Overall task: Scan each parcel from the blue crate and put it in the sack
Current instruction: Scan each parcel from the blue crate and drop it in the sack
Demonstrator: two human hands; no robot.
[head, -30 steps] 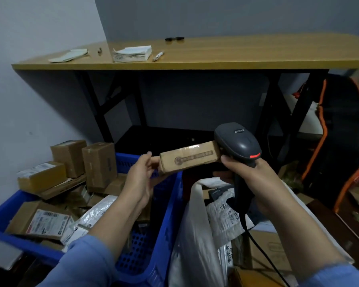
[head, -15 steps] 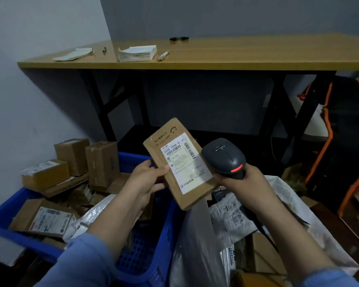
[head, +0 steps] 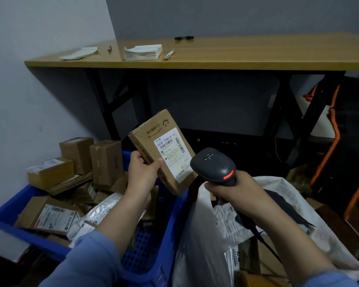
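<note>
Hands are meeting above the gap between crate and sack. The left hand (head: pixel 142 172) is gripping a brown cardboard parcel (head: pixel 151 134) by its left edge, thumb pressing the labelled face. It is holding the parcel raised and tilted, upper end leaning left, over the blue crate's (head: pixel 170 224) right wall. The right hand (head: pixel 234 189) is clenching round the handle of a black barcode scanner (head: pixel 214 164). The scanner's head is sitting just right of the parcel's lower corner and overlapping it in view. A red strip is glowing on the scanner's head, and its black cable (head: pixel 257 235) is trailing down across the sack (head: pixel 195 235).

The white shipping label (head: pixel 172 150) is facing the camera, showing barcodes and the line "502D T098-41 41"; the smaller print is proving too fine to read. Dark lettering is running along the parcel's upper face, also illegible.

More cardboard boxes (head: pixel 106 160) and grey plastic mailers are piling up in the crate on the left. The white sack is standing open on the right, with labelled packets lying inside. Beyond, a wooden worktop (head: pixel 236 56) on black legs is carrying a stack of white papers (head: pixel 142 52) and a pen (head: pixel 168 55). At the far right, something black with orange trim (head: pixel 336 141) is standing partly out of frame.
</note>
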